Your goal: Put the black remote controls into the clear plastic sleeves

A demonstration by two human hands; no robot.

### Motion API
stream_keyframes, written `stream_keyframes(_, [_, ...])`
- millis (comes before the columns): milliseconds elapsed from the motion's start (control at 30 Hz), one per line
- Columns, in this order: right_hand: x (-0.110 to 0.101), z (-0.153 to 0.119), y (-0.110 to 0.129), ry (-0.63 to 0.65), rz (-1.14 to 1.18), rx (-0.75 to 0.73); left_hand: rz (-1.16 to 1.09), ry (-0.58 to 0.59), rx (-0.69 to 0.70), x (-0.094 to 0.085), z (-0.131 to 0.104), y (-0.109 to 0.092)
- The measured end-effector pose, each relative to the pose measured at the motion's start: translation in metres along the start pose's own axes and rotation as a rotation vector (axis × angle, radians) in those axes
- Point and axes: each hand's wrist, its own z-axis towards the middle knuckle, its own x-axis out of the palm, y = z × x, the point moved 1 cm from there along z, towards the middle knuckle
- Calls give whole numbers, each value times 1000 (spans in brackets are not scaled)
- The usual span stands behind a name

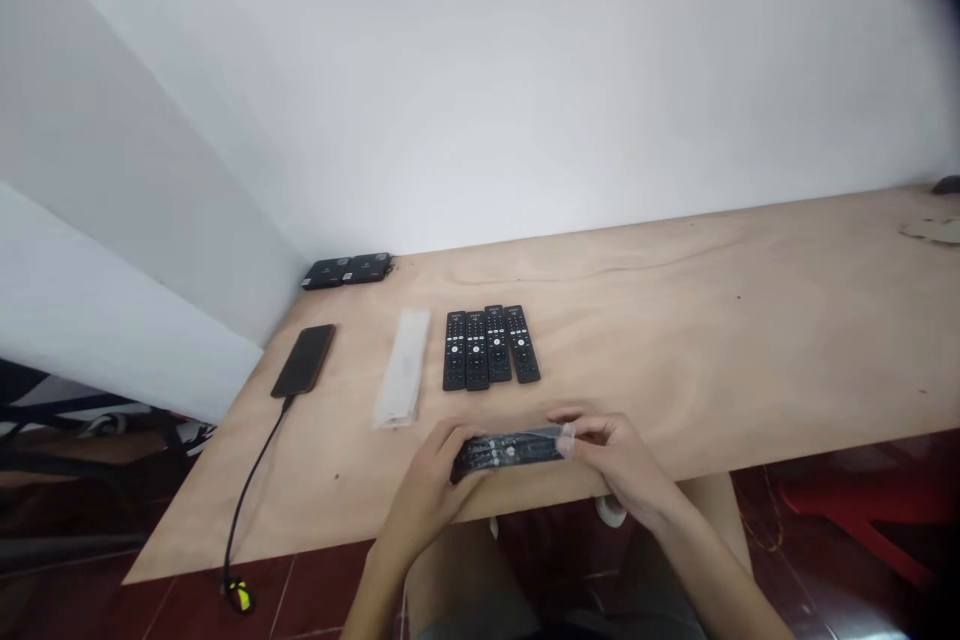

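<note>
Near the front edge of the wooden table, a black remote control [510, 450] lies sideways inside a clear plastic sleeve [551, 435]. My left hand [435, 470] is closed around the remote's left end. At the other end, my right hand [611, 455] pinches the sleeve between thumb and fingers. Just beyond my hands, several bare black remotes [475, 350] lie side by side with their buttons up. A stack of flat, whitish plastic sleeves [403, 370] rests to the left of them.
A dark phone [304, 360] with a black cable [255, 480] lies on the left; the cable drops over the table's front edge. Two black boxes [346, 270] stand in the back left corner by the wall. A red chair [862, 510] is at the lower right.
</note>
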Motion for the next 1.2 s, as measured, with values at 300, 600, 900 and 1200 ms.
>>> stream_keyframes(300, [-34, -4, -11, -138, 119, 40, -38, 51, -73, -2, 2, 6])
stream_keyframes(600, [-138, -2, -39, -584, 270, -154, -23, 23, -85, -5, 4, -3])
stream_keyframes(900, [-97, 28, -23, -569, -320, -219, -19, 33, -77, -7, 4, -8])
stream_keyframes(1200, [-36, 82, 0, -399, -606, -322, 55, -4, -66, 1, 3, -5])
